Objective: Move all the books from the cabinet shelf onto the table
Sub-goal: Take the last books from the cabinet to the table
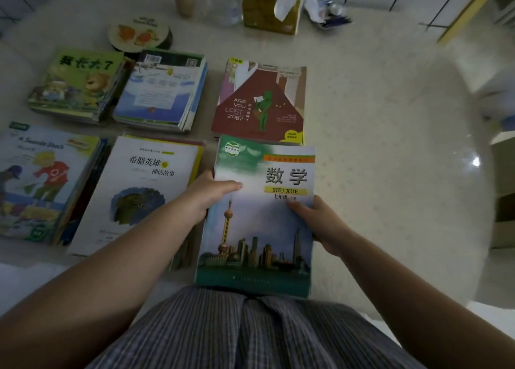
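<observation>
Both arms reach forward over the pale counter. The left hand grips the left edge of the math book, thumb lying flat on the cover. The right hand grips the right edge, thumb on top too. The math book sits at the near side of the counter, its far end touching the red book. More book piles lie to the left.

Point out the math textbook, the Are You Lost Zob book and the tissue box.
math textbook [259, 229], head view, cover's middle.
Are You Lost Zob book [250, 103], head view, red cover area.
tissue box [262, 9], head view, front face.
</observation>
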`<state>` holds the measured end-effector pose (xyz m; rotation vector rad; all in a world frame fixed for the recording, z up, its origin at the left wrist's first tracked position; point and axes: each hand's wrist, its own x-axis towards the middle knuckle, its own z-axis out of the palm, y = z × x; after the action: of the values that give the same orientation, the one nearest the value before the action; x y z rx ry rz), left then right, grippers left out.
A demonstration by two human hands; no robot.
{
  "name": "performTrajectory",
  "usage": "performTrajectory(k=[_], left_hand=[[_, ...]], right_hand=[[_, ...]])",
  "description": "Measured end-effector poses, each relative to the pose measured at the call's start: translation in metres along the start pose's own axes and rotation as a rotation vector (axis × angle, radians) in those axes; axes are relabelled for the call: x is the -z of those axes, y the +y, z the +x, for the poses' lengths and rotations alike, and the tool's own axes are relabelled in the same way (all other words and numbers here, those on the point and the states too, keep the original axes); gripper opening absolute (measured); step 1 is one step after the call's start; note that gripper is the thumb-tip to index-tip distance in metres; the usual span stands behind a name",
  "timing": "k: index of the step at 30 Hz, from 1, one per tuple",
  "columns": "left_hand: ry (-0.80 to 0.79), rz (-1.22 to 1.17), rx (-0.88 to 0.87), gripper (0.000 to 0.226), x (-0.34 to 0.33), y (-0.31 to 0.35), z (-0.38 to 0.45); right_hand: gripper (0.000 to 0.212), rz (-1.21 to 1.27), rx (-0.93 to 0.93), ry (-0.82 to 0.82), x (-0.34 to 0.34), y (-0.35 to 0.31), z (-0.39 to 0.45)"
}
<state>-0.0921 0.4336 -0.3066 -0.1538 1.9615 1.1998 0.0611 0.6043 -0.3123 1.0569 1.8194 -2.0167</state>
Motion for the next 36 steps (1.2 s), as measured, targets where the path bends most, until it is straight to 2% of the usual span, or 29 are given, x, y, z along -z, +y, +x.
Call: performTrajectory(k=[7, 9, 14, 16, 20, 24, 27, 30, 32, 34, 36], left_hand=[[0.031, 0.091, 0.043, 0.081, -0.001, 0.001, 0.002], [0.034, 0.115, 0.047, 0.081, -0.001, -0.001, 0.004], [0.044, 0.126, 0.043, 0.085, -0.001, -0.003, 0.01], [0.065, 0.141, 0.035, 0.08, -0.002, -0.002, 0.01], [0.134, 0.203, 0.007, 0.056, -0.007, -0.002, 0.008], [0.177, 0.225, -0.011, 0.057, -0.01, -0.002, 0.004], [0.18, 0.194, -0.01, 0.064, -0.011, -0.004, 0.004], [0.166, 0.141, -0.049, 0.052, -0.01, -0.005, -0.002], [0.161, 0.115, -0.068, 0.053, -0.01, -0.005, -0.007], [0.145, 0.074, -0.101, 0.064, -0.008, -0.005, -0.016], [0.142, 0.031, -0.129, 0.077, -0.007, -0.003, -0.026]], right_hand=[[0.032, -0.139, -0.048, -0.022, 0.005, 0.0, 0.011], [0.032, -0.202, -0.056, -0.018, 0.007, -0.001, 0.013], [0.038, -0.573, -0.022, 0.007, 0.015, -0.003, 0.022], [0.048, -0.712, -0.017, 0.003, 0.017, -0.005, 0.024], [0.071, -0.966, -0.019, 0.017, 0.021, -0.007, 0.026], [0.081, -1.15, -0.041, 0.044, 0.022, -0.008, 0.023], [0.078, -1.129, -0.065, 0.063, 0.023, -0.007, 0.021], [0.071, -1.083, -0.046, 0.099, 0.026, -0.006, 0.017], [0.062, -0.955, -0.02, 0.189, 0.028, -0.008, 0.013], [0.058, -0.759, 0.071, 0.317, 0.031, -0.011, 0.009], [0.052, -0.605, 0.184, 0.373, 0.031, -0.017, 0.005]])
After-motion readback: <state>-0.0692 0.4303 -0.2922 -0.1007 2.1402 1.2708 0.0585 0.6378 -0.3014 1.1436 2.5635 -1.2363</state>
